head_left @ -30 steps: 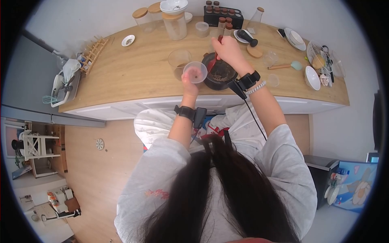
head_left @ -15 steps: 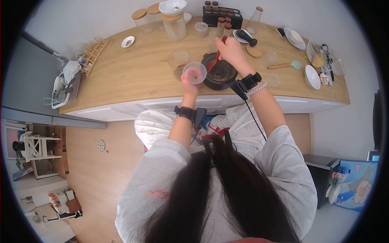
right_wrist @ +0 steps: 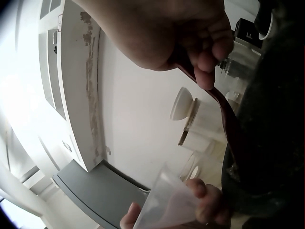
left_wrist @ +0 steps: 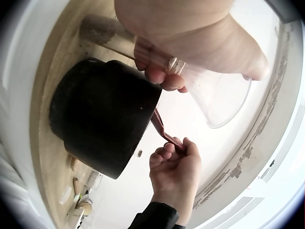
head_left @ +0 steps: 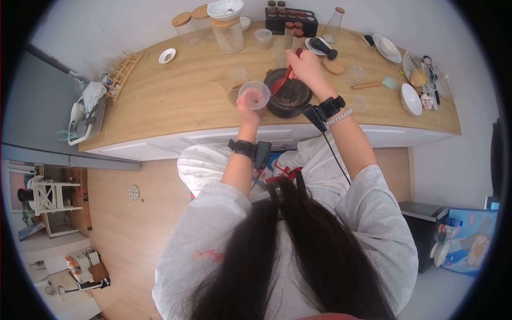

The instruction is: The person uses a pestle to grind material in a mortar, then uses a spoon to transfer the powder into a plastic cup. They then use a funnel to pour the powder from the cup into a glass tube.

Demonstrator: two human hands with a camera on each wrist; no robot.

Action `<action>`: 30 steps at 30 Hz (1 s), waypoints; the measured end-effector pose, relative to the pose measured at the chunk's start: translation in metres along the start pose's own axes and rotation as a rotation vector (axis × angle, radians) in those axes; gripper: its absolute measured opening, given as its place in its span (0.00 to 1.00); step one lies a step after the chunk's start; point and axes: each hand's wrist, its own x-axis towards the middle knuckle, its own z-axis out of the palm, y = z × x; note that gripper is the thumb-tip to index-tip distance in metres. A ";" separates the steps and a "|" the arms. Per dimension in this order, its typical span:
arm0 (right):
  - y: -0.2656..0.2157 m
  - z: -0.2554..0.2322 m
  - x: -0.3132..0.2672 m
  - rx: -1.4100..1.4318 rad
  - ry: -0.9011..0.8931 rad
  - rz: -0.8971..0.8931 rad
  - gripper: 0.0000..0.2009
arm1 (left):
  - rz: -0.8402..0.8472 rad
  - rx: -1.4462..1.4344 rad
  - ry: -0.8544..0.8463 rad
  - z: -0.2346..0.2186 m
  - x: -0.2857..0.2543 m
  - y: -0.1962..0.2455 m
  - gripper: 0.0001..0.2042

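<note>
My left hand (head_left: 247, 106) holds a clear plastic funnel (head_left: 255, 92). In the left wrist view, the fingers curl around a narrow glass bottle (left_wrist: 101, 34) with brown matter at its bottom, under the flared funnel. Beside it stands a black mortar (head_left: 288, 109) with dark crushed bits on its inner floor. My right hand (head_left: 308, 68) grips the handle of a red spoon (head_left: 278, 85) from above. The spoon slants down into the mortar; its wide end is near the rim on the funnel's side. A clear glass tumbler (head_left: 233, 76) stands just behind the funnel.
Behind the mortar are a small plate with a black pestle (head_left: 324, 49), brown-capped spice bottles (head_left: 297, 33) and a wooden lid (head_left: 334, 65). A pale green spatula (head_left: 388, 82) and a white bowl (head_left: 411, 99) are at right. Lidded jars (head_left: 226, 37) stand at the back.
My right hand has shifted slightly right with the spoon handle, which now leans more. The funnel stays close to the mortar's left rim.
</note>
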 end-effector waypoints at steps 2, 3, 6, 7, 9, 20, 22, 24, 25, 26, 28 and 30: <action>0.001 0.000 0.000 0.004 -0.002 -0.012 0.21 | 0.001 0.004 0.001 0.000 0.000 0.000 0.29; 0.002 0.000 0.000 0.006 -0.002 -0.015 0.21 | 0.004 0.001 0.003 0.000 0.000 0.000 0.29; 0.003 -0.001 0.000 0.027 -0.003 -0.018 0.21 | 0.006 -0.004 -0.008 -0.001 0.001 -0.001 0.29; 0.005 -0.001 0.001 0.042 -0.003 -0.017 0.20 | 0.006 -0.005 -0.014 -0.001 0.001 0.000 0.28; 0.006 0.000 0.001 0.068 -0.003 -0.012 0.20 | 0.009 -0.003 0.003 -0.001 0.001 -0.001 0.28; 0.009 -0.003 0.001 0.063 -0.004 0.019 0.20 | 0.009 0.089 0.013 0.001 0.002 0.000 0.31; 0.008 -0.003 0.001 0.050 -0.005 0.024 0.20 | 0.011 0.087 0.021 0.002 0.002 0.001 0.31; 0.008 -0.003 0.002 0.034 -0.006 0.021 0.20 | 0.014 0.094 0.012 0.001 0.002 0.001 0.31; 0.008 -0.003 0.002 0.026 -0.006 0.014 0.21 | 0.015 0.097 0.007 0.001 0.002 0.000 0.31; 0.009 -0.003 0.002 0.018 -0.006 0.008 0.21 | 0.014 0.095 0.017 0.001 0.002 -0.001 0.31; 0.007 -0.003 0.002 0.010 -0.007 0.001 0.21 | 0.011 0.092 0.037 0.001 0.002 -0.002 0.31; 0.004 -0.004 0.000 0.009 -0.010 -0.003 0.21 | 0.008 0.090 0.035 0.001 0.002 -0.002 0.31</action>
